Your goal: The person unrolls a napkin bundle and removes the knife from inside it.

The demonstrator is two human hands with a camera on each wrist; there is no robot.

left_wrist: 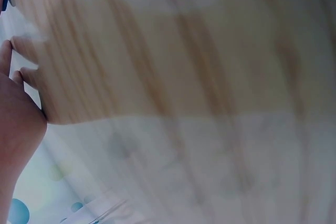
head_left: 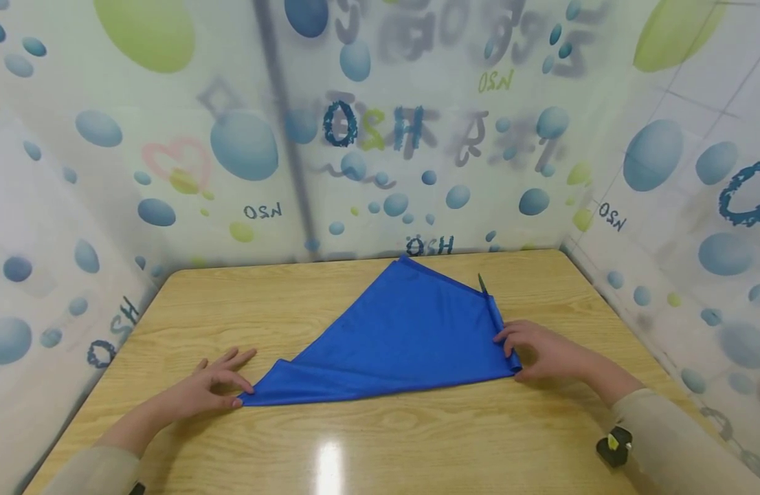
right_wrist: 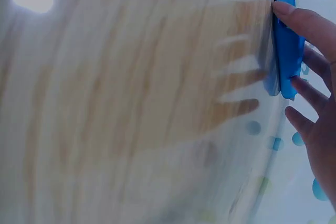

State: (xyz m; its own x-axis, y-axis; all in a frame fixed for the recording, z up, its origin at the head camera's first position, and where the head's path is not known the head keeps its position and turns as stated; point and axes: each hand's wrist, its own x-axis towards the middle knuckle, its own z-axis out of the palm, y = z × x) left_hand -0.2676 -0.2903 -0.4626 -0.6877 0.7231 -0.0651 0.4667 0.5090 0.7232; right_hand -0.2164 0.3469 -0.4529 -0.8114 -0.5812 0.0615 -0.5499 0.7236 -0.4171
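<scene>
A blue cloth [head_left: 392, 330] lies spread on the table in a pointed shape, its right edge rolled into a narrow tube. A thin dark pointed tip [head_left: 482, 284] sticks out of the far end of that roll; the rest of it is hidden. My left hand [head_left: 209, 390] pinches the cloth's left corner between thumb and forefinger, with the other fingers spread. At the roll's near end, my right hand [head_left: 543, 350] grips it, thumb on the near side and fingers over it. The right wrist view shows the thumb [right_wrist: 310, 27] against the blue cloth [right_wrist: 287, 35].
The wooden table [head_left: 417, 440] has a glossy surface with a bright reflection near its front. Patterned white curtains [head_left: 380, 137] with bubbles and lettering stand behind it and along both sides. A small black device [head_left: 615, 445] sits by the right sleeve.
</scene>
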